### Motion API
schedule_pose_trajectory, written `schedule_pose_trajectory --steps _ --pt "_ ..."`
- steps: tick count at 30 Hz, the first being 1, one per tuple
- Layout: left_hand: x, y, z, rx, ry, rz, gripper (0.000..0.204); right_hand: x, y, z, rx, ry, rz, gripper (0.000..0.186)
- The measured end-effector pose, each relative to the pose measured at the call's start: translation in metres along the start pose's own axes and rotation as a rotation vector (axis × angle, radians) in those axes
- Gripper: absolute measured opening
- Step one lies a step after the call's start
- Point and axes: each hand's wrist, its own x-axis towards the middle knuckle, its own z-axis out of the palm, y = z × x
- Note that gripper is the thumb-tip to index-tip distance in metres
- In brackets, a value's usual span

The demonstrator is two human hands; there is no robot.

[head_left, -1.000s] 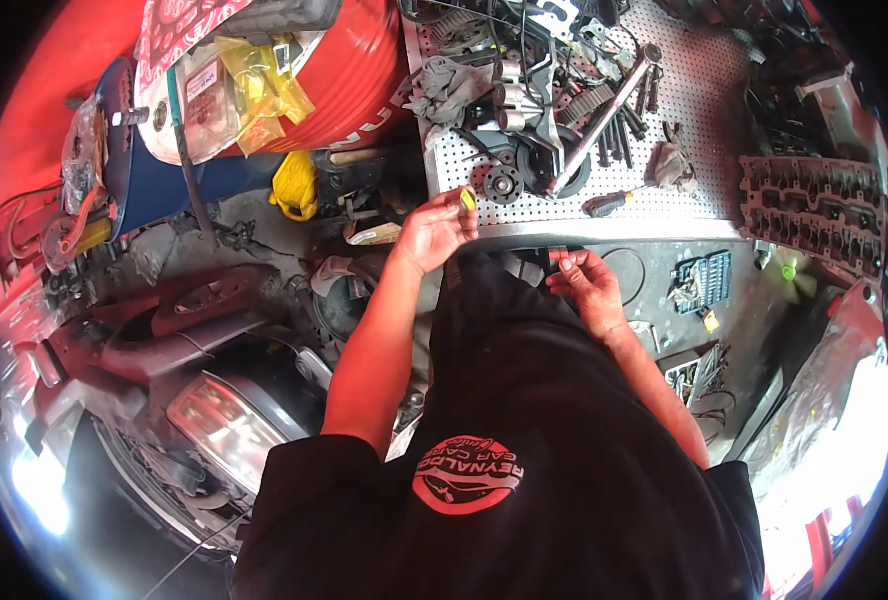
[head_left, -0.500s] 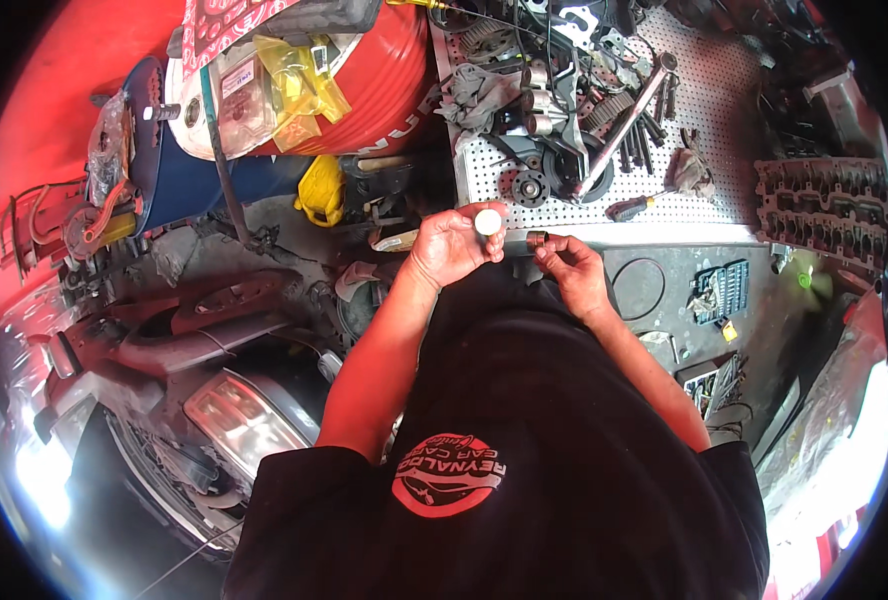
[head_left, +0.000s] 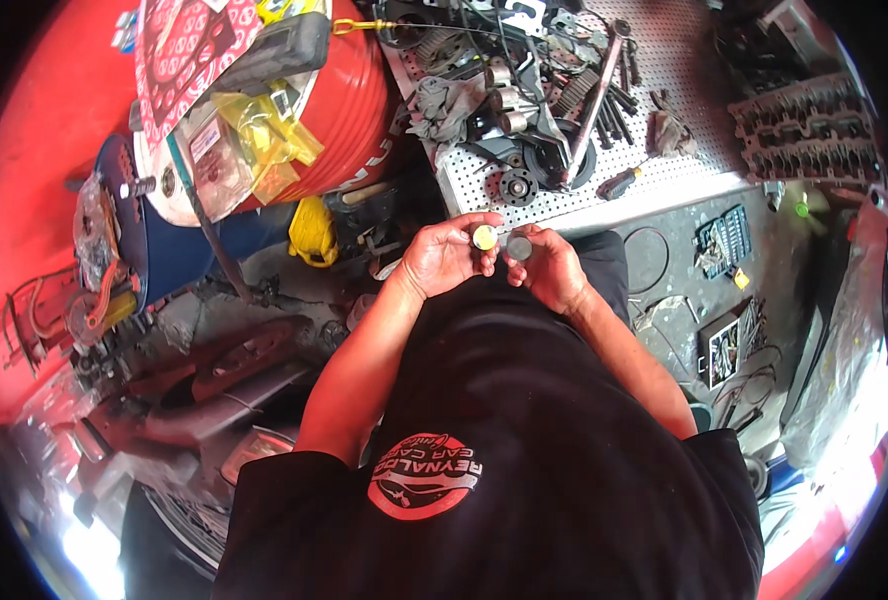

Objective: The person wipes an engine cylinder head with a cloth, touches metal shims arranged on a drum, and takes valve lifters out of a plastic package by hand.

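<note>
My left hand (head_left: 442, 255) grips a small cylinder (head_left: 484, 238) with a round yellow face, held between thumb and fingertips in front of my dark shirt. Just to its right, my right hand (head_left: 552, 272) pinches a small dark grey round piece (head_left: 519, 247). The two pieces are close together; whether they touch is unclear. Beyond my hands is the edge of a perforated metal bench (head_left: 654, 200), bearing a toothed round disc (head_left: 518, 187), a dark pulley (head_left: 577, 160), a long metal bar (head_left: 600, 90) and a screwdriver (head_left: 619, 184).
A cylinder head (head_left: 804, 125) lies at the right. A red drum (head_left: 359, 125) bearing gaskets and bags stands at the left, near a yellow plastic item (head_left: 310, 230). Toolboxes (head_left: 724, 350) lie on the floor at right; dark bodywork parts (head_left: 214, 380) lie lower left.
My hands have come closer together, bringing the two small pieces side by side, both turned with round faces upward. The view has shifted, and more floor shows at the right.
</note>
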Motion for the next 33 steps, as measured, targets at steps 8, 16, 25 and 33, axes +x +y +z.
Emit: schedule_pose_trajectory --steps 8,16,25,33 --pt "0.018 0.011 -0.002 0.072 -0.012 -0.115 0.055 -0.004 -0.006 0.002 -0.054 0.104 -0.001 0.026" --pt "0.030 0.014 -0.003 0.108 -0.013 -0.156 0.056 -0.004 -0.009 0.004 -0.051 0.072 -0.034 0.028" --pt "0.041 0.012 0.002 0.105 0.018 -0.170 0.057 -0.007 -0.017 -0.010 -0.044 0.034 -0.031 0.029" --pt "0.041 0.011 -0.011 0.141 0.055 -0.108 0.053 0.001 -0.011 -0.017 -0.048 0.143 -0.080 0.022"
